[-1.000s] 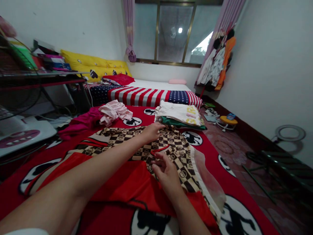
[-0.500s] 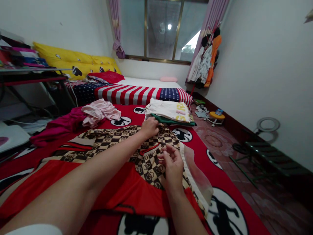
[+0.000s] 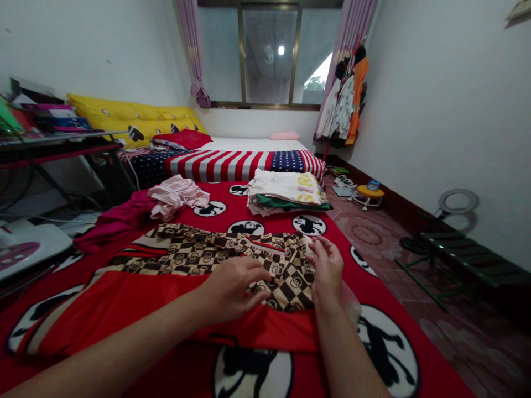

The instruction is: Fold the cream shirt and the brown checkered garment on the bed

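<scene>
The left hand (image 3: 234, 282) lay open, fingers spread, on a checked garment (image 3: 286, 279), while the right hand (image 3: 327, 268) pinched the garment's far edge. The garment lay on a red bedspread (image 3: 219, 194), below a folded stack (image 3: 286, 188), with the bed's edge (image 3: 343, 243) just beside the right hand.

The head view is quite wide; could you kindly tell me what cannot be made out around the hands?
Head view:
Right hand: its fingers hide whether they grip the checked garment.
Left hand: covers the garment beneath it.
Folded stack: the top shirt hides the lower layers, and its lettering is partly folded away.
Desk items: cut off by the left edge.
</scene>
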`<move>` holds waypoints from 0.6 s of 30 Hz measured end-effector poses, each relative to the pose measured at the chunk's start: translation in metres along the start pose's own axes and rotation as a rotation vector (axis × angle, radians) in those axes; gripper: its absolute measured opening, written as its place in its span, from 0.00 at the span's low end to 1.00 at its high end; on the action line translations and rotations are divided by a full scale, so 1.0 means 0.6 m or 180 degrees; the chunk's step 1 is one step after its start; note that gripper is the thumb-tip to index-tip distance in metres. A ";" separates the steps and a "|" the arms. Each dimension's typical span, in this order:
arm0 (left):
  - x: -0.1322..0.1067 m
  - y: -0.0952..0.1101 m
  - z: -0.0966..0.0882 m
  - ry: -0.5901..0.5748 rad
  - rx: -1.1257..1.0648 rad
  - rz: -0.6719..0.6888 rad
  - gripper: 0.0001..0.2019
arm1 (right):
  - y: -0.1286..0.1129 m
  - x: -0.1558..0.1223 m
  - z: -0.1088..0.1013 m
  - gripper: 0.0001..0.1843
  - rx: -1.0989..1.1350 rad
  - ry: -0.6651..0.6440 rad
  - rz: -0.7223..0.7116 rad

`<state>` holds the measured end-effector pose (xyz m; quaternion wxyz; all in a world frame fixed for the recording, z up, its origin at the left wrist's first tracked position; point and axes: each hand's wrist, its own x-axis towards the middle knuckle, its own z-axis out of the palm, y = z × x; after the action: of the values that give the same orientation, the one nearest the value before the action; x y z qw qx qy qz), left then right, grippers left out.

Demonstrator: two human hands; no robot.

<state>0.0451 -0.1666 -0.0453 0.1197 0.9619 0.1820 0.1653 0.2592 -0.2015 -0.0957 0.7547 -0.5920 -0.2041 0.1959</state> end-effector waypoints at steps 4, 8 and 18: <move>-0.047 -0.063 -0.009 0.0137 0.0039 -0.0517 0.11 | 0.002 -0.021 0.014 0.16 -0.0604 -0.0801 -0.0404; -0.076 -0.139 -0.030 0.0443 0.0251 -0.0863 0.11 | 0.014 -0.058 0.036 0.19 -0.1704 -0.1580 -0.1233; -0.172 -0.293 -0.121 0.0812 0.0920 -0.1738 0.17 | 0.030 -0.065 0.044 0.17 -0.3180 -0.1782 -0.2027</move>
<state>-0.1263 -0.0351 -0.0580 -0.0018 0.8562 0.4681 0.2187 0.2109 -0.1969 -0.1108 0.3283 -0.7085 -0.6246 -0.0087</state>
